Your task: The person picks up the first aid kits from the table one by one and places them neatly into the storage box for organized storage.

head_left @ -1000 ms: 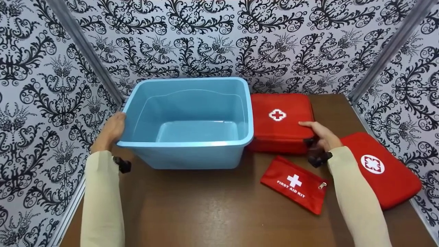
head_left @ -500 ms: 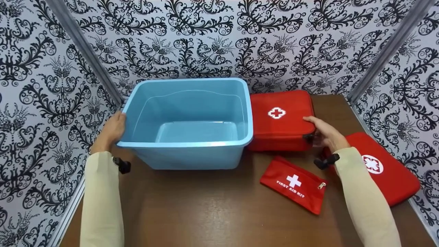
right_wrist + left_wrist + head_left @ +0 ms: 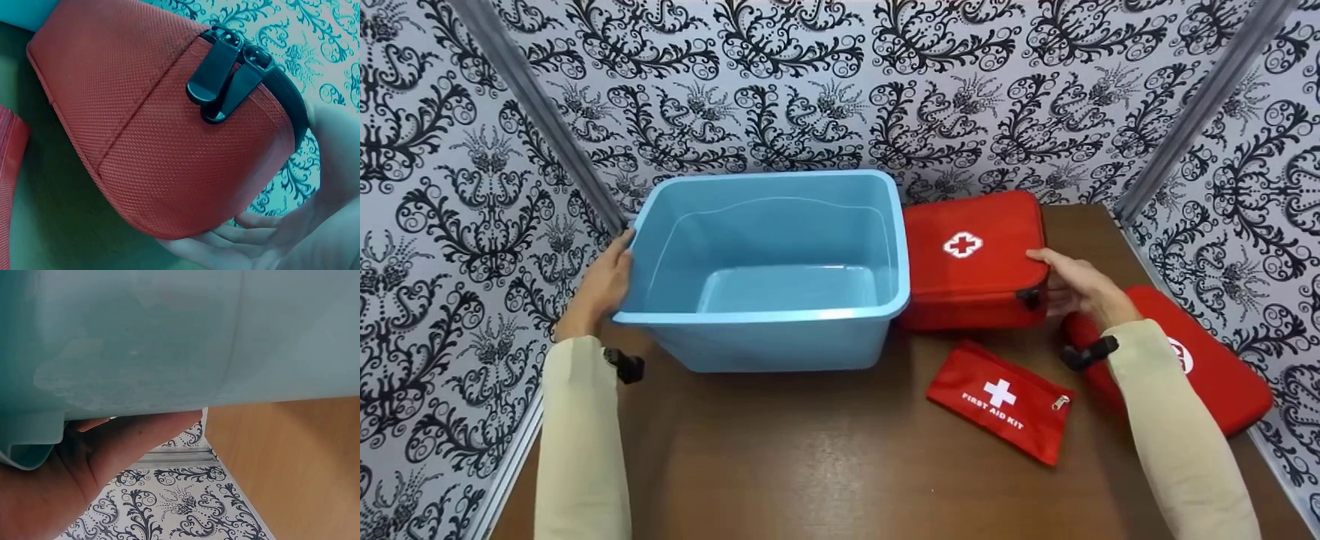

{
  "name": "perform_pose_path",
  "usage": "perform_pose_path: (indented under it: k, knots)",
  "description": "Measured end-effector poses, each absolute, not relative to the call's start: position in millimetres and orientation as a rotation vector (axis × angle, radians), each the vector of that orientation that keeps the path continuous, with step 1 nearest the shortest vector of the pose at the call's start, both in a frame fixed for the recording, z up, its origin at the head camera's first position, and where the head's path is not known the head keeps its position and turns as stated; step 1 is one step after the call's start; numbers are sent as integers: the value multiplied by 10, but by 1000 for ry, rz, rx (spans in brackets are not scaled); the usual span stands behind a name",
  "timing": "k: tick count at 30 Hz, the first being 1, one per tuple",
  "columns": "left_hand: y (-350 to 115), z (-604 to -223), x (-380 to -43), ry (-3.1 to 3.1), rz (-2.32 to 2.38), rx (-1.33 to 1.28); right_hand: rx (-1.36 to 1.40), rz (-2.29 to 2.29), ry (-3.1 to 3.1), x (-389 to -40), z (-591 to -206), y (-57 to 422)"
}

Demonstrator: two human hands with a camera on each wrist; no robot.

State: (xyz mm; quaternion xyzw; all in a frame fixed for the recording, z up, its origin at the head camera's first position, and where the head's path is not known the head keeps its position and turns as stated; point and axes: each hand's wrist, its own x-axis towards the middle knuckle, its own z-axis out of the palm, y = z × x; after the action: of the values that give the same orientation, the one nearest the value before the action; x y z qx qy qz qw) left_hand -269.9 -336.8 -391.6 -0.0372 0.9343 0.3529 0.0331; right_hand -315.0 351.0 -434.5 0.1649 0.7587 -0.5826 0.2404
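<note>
A red first aid bag (image 3: 997,255) with a white-outlined cross stands against the right side of a light blue plastic bin (image 3: 765,319). My right hand (image 3: 1084,289) grips the bag's right end, thumb on the lid and fingers under the bottom edge (image 3: 225,247). Two black zipper pulls (image 3: 225,73) hang at that corner. The bag's right end tilts slightly upward. My left hand (image 3: 601,283) rests against the bin's left outer side, its fingers (image 3: 163,427) fairly straight along the wall below the rim. Inside, the bin is empty.
A flat red pouch (image 3: 997,401) lettered FIRST AID KIT lies on the brown table (image 3: 780,450) in front of the bag. At the right, a red case (image 3: 1222,382) lies partly behind my right forearm. Patterned walls (image 3: 810,90) close off the back and sides.
My right hand has moved a little to the right and taken hold of the bag. The bag's right end has risen and tilted. My left hand stays at the bin.
</note>
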Motion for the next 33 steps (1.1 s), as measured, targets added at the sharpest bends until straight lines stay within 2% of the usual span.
perform_pose_path:
  k: [16,33]
  knots:
    - [-3357,-3923,-2697,2918,1061,-91,498,-1669,2251,-2998,-4174,3455]
    - [-3356,-3942,-2716,2878,1141,-94,639,-2170,2149,-2811,-3830,3461]
